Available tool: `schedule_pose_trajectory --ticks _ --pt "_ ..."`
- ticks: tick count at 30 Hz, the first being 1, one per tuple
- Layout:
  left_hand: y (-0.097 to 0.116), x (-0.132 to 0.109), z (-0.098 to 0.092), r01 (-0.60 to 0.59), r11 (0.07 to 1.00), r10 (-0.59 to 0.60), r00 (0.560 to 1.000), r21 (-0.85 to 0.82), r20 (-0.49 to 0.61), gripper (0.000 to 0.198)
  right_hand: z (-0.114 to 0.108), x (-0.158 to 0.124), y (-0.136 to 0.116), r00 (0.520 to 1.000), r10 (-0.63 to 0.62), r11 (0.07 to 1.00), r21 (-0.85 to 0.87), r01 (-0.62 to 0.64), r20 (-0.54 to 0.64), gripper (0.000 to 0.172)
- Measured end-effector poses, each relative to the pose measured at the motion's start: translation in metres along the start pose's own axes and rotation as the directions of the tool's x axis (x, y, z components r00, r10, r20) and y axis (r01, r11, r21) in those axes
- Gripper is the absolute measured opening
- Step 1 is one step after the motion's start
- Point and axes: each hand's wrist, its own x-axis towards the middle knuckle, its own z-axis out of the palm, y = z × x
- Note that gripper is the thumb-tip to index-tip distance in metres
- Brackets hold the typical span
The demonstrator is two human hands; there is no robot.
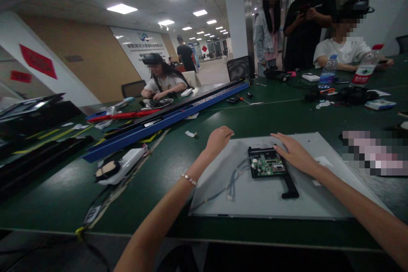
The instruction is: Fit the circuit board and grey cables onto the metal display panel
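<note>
A flat grey panel [216, 195] lies on the green table in front of me. On it sits a green circuit board [266, 166] in a black bracket [290, 187], with thin grey cables [232, 182] running off to the left. My left hand [220, 139] is by the panel's far left corner, its fingers curled together; whatever they may hold is hidden. Fingers stretched out, my right hand [293, 151] is over the panel beside the bracket's far right corner. Whether its thumb touches the bracket, I cannot tell.
Left of the panel are a white power strip [127, 165] and a long blue bar [178, 121] lying diagonally. Two bottles [328, 72] and small clutter stand at the far right. A pixelated pinkish item [376, 153] lies right of the panel. Several people are around the table.
</note>
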Motion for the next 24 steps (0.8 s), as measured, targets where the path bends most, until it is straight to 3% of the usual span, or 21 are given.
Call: schedule_pose_trajectory --ticks 5,9,14,18,22,24 --pt "0.078 -0.017 0.005 -0.195 0.978 0.196 0.98 0.079 -0.01 0.023 -0.009 0.006 -0.032 0.994 -0.095 0.994 0.055 0.098 -0.045 0.043" --pt "0.107 -0.019 0.006 -0.259 0.957 0.265 0.964 0.133 -0.031 0.018 -0.007 0.008 -0.049 0.998 -0.062 0.99 0.125 0.066 -0.032 0.032" --pt "0.12 -0.016 0.011 -0.261 0.964 0.264 0.964 0.056 -0.042 0.015 -0.003 0.008 -0.051 0.999 -0.017 0.985 0.171 0.023 -0.04 0.021" --pt "0.125 -0.018 0.01 -0.166 0.985 0.168 0.985 -0.05 0.034 0.018 -0.006 0.007 -0.045 0.999 -0.021 0.988 0.155 0.025 -0.026 0.02" --pt "0.114 -0.032 0.006 -0.081 0.962 0.096 0.994 -0.261 0.049 0.047 -0.01 0.006 -0.033 0.997 0.022 0.996 0.085 -0.015 -0.077 0.019" --pt "0.104 -0.04 0.005 -0.04 0.924 0.088 0.99 -0.381 0.108 0.065 -0.011 0.006 -0.026 0.994 0.061 0.994 0.096 -0.053 -0.087 0.019"
